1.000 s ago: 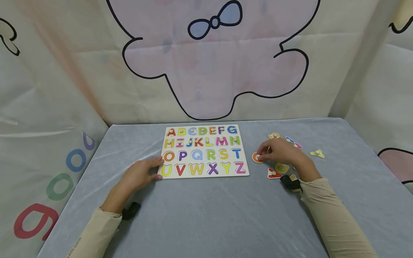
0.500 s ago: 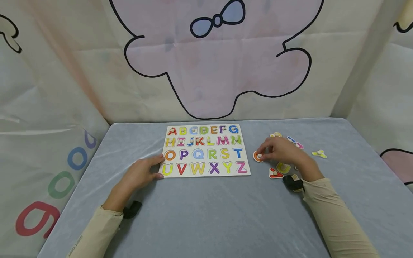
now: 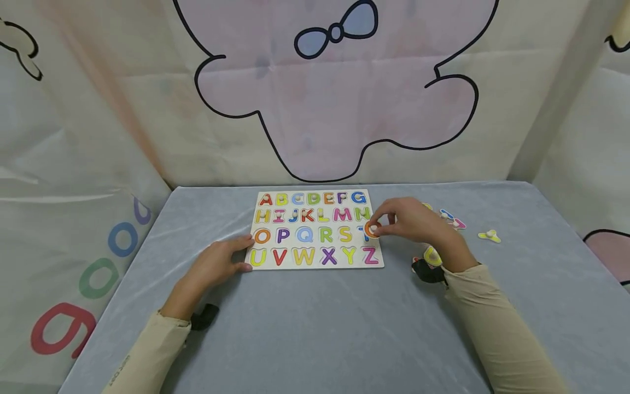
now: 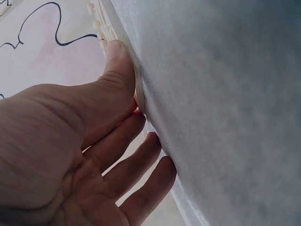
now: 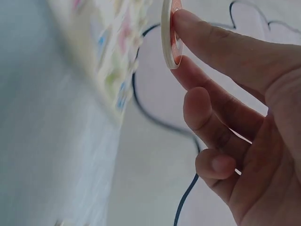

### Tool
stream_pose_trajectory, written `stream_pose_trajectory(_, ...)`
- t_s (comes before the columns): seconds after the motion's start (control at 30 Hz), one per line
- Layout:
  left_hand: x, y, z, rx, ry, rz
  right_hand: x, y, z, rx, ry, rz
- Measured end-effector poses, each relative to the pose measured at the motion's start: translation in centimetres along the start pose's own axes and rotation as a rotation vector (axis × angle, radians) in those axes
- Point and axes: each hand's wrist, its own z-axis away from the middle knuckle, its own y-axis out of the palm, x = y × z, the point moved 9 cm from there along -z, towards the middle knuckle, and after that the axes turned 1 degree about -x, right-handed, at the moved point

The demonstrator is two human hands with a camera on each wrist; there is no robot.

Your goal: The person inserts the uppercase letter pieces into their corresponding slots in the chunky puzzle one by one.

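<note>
A white alphabet puzzle board (image 3: 315, 245) lies on the table, with coloured letters in rows. Knobs show on the upper two rows, A to N. My left hand (image 3: 214, 262) grips the board's lower left corner; in the left wrist view the thumb (image 4: 120, 61) lies over the board's edge and the fingers are along its side. With thumb and fingertips my right hand (image 3: 408, 219) pinches the knob of a round orange letter O piece (image 3: 372, 230). In the right wrist view this O piece (image 5: 167, 42) is held tilted, apart from the board. It partly covers the printed T.
Right of the board lie several loose letter pieces, among them a yellow U-shaped piece (image 3: 433, 256), a blue piece (image 3: 447, 214), a pink piece (image 3: 460, 224) and a yellow Y piece (image 3: 489, 236). My right forearm hides some. A printed cloth (image 3: 320, 109) hangs behind the table.
My right hand has lifted the orange O piece from the table and carried it left over the board's right edge. My left hand has kept its place on the board.
</note>
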Motion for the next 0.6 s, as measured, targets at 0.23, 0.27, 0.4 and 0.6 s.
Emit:
stream_pose_trajectory(0.23, 0.2, 0.1, -0.2, 0.002, 0.004, 0.014, 4.4, 1.1, -3.3, 0.035, -0.036, 0.0)
stream_pose_trajectory(0.27, 0.2, 0.1, -0.2, 0.003, 0.005, 0.02, 5.0, 1.4, -3.8, 0.04, -0.048, -0.007)
stream_pose_trajectory(0.4, 0.3, 0.1, -0.4, 0.016, -0.005, 0.047, 6.7, 2.8, -5.7, 0.074, -0.091, -0.031)
stream_pose_trajectory(0.6, 0.3, -0.6, -0.3, -0.019, -0.009, 0.059, 9.1, 6.5, -9.5, 0.138, -0.091, -0.064)
